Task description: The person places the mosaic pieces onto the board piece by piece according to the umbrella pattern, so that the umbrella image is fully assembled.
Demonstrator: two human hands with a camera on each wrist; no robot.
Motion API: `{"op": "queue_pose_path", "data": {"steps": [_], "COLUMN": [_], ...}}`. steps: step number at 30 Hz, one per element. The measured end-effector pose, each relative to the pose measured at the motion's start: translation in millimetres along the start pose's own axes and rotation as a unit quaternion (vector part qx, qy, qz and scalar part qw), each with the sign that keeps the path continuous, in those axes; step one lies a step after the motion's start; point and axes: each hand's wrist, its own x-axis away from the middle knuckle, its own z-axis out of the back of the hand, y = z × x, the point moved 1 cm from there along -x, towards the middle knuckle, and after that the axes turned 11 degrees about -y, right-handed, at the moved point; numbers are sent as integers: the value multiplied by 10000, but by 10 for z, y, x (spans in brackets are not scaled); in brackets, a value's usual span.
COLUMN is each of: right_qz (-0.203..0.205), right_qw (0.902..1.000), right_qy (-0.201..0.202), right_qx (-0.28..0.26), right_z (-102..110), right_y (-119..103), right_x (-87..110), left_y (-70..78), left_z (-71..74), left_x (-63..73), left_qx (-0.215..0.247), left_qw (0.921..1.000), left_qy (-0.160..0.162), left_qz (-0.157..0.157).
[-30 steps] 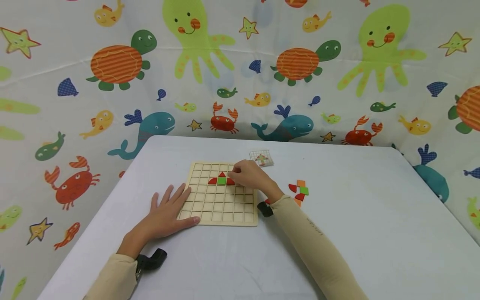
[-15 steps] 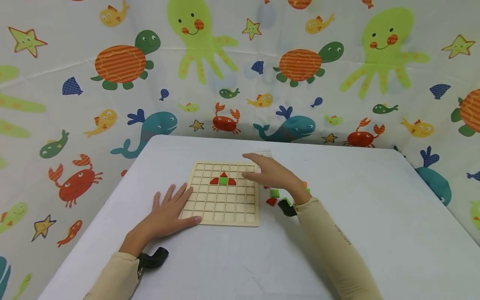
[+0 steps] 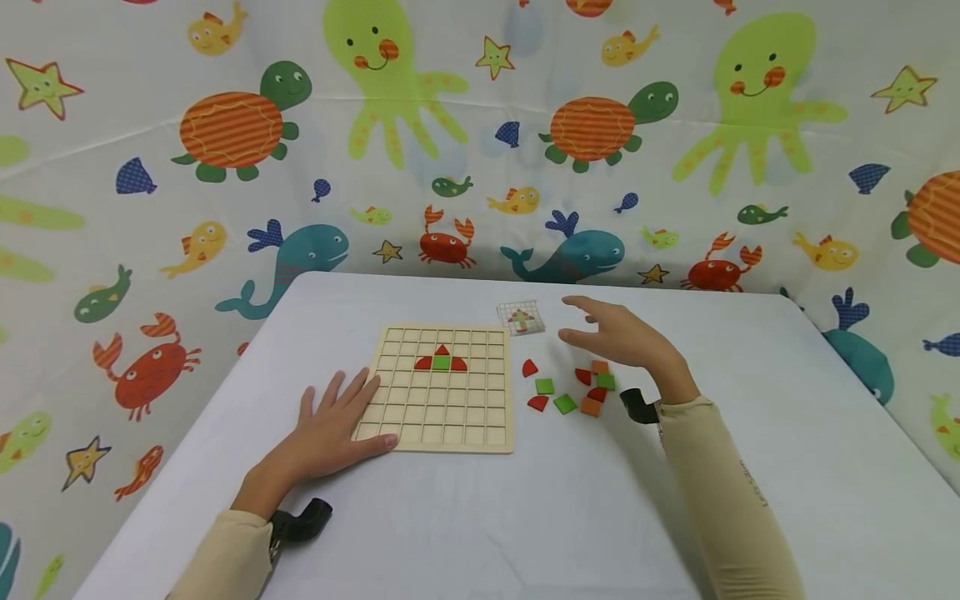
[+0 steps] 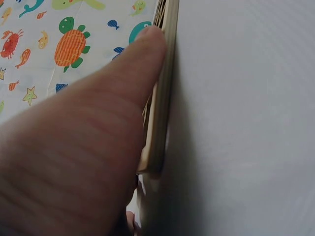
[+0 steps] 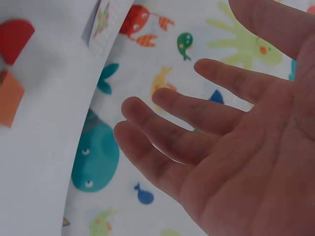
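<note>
A wooden grid board (image 3: 435, 414) lies on the white table. In its upper rows sit a red triangle (image 3: 442, 350), a green square (image 3: 441, 362) and two red quarter-circle pieces, one on either side of the square. My left hand (image 3: 322, 437) rests spread on the board's left edge, its thumb on the near rim; the left wrist view shows that thumb (image 4: 142, 59) against the board's side. Above the loose pieces hovers my right hand (image 3: 622, 333), fingers extended and apart. The right wrist view shows its bare palm (image 5: 246, 162), holding nothing.
Right of the board lie loose pieces: several red quarter-circles, including one (image 3: 529, 367), green squares such as one (image 3: 565, 404), and orange squares such as one (image 3: 591, 407). A small pattern card (image 3: 521, 317) lies behind them. A sea-animal cloth (image 3: 450, 125) hangs beyond the table.
My right hand has let go of the red quarter-circle on the board and moved right, its fingers opening out. The loose pieces and card are uncovered. My left hand stays put.
</note>
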Motion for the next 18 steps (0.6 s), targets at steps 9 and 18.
{"op": "queue_pose_path", "data": {"steps": [9,18], "right_qz": [-211,-321], "right_qw": [9995,9964], "right_qy": [-203,-781], "right_qx": [-138,104], "right_z": [43,-43], "right_y": [270,284], "right_x": [-13,-76], "left_y": [10,8], "left_z": [3,-2], "left_x": [9,9], "left_qx": [-84,-59], "left_qw": [9999,9999], "left_qy": [69,70], "left_qz": [-19,-43]}}
